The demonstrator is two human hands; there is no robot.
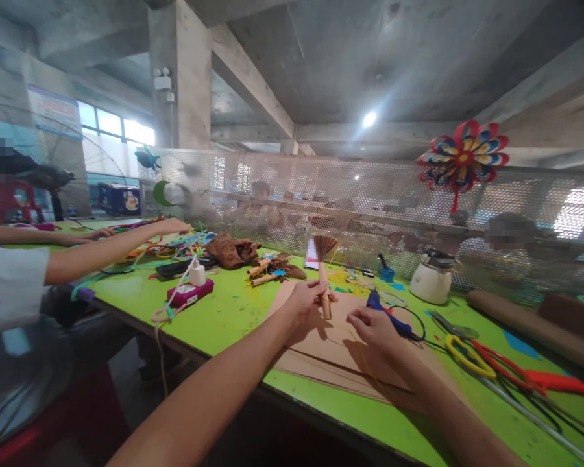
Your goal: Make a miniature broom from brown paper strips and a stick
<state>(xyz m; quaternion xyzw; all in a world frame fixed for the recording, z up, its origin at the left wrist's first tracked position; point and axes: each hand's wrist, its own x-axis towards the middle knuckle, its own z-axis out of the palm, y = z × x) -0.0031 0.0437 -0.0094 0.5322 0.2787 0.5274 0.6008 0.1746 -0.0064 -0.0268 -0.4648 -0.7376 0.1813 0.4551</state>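
My left hand (305, 299) grips a small brown paper tube (326, 305) near its lower part. The tube stands upright, and a pleated brown fan (326, 246) spreads from its top. To the right, my right hand (377, 324) hovers over the cardboard sheets (302, 350), thumb and fingers pinched together. Thin yellow strands show below it, but whether the fingers hold them is too small to tell. Just behind my right hand lies a blue glue gun (389, 311) with a dark cord.
Yellow-handled scissors (470, 357), red-handled pliers (506, 363) and a white jug (432, 279) are on the right. A purple power strip (189, 294) and brown paper pieces (275, 269) lie left. A co-worker's arm (111, 250) reaches over the green table (243, 318). Perforated metal panels (370, 220) stand behind.
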